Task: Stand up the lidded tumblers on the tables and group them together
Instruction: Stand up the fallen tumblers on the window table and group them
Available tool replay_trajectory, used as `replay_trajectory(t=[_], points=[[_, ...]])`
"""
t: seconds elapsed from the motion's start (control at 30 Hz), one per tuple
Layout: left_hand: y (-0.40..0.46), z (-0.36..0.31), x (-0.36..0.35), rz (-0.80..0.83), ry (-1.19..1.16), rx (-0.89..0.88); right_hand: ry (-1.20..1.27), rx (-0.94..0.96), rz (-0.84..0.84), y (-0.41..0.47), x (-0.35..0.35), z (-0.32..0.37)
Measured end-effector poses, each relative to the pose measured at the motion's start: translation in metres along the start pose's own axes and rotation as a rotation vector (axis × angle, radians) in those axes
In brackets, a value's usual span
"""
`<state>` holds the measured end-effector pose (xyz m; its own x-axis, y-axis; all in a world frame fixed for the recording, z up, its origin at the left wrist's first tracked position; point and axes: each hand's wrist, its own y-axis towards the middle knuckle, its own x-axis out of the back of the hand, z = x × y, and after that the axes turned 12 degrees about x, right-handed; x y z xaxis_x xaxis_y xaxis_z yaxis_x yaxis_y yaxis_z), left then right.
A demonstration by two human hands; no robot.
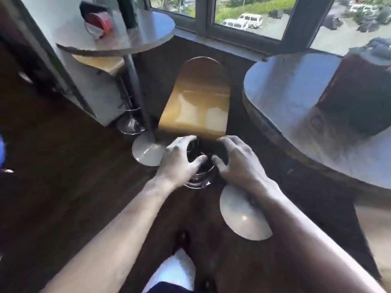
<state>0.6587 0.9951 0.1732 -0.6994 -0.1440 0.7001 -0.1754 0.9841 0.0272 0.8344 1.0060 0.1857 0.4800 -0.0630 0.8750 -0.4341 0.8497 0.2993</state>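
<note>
My left hand [179,161] and my right hand [239,163] are wrapped around a dark, shiny tumbler [198,157], held low over the floor in front of a stool; blur hides its details. On the left round table [152,32] a red tumbler [99,24] lies on its side beside a dark green tumbler [127,11] that stands upright. Close to me on the right round table [281,89] stands a large dark red and black tumbler [359,87] with a grey lid.
A wooden stool [196,100] stands between the two tables, with a chrome ring [196,183] under my hands. The tables' round metal bases [148,151] [243,214] sit on the dark wood floor. Windows run along the back. A grey wall corner stands at left.
</note>
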Motion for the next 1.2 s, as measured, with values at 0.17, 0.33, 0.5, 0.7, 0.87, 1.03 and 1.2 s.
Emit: replay_trajectory(t=[0.17,0.33,0.5,0.7,0.87,1.03,1.2], points=[[-0.057,0.080,0.012,0.020,0.117,0.209,0.043,0.020,0.230,-0.033,-0.078,0.026],[-0.092,0.151,0.020,0.094,0.161,0.419,0.051,0.027,0.399,-0.040,-0.137,0.051],[-0.111,0.208,0.044,0.132,0.108,0.562,0.053,0.025,0.516,-0.034,-0.188,0.086],[-0.121,0.263,0.079,0.156,0.071,0.675,0.081,0.021,0.598,-0.023,-0.231,0.127],[-0.110,0.291,0.097,0.157,0.054,0.734,0.076,0.057,0.638,0.002,-0.254,0.149],[-0.082,0.308,0.109,0.168,0.005,0.814,0.088,0.111,0.705,0.046,-0.275,0.163],[-0.042,0.324,0.123,0.138,-0.009,0.913,0.127,0.181,0.766,0.107,-0.310,0.168]])
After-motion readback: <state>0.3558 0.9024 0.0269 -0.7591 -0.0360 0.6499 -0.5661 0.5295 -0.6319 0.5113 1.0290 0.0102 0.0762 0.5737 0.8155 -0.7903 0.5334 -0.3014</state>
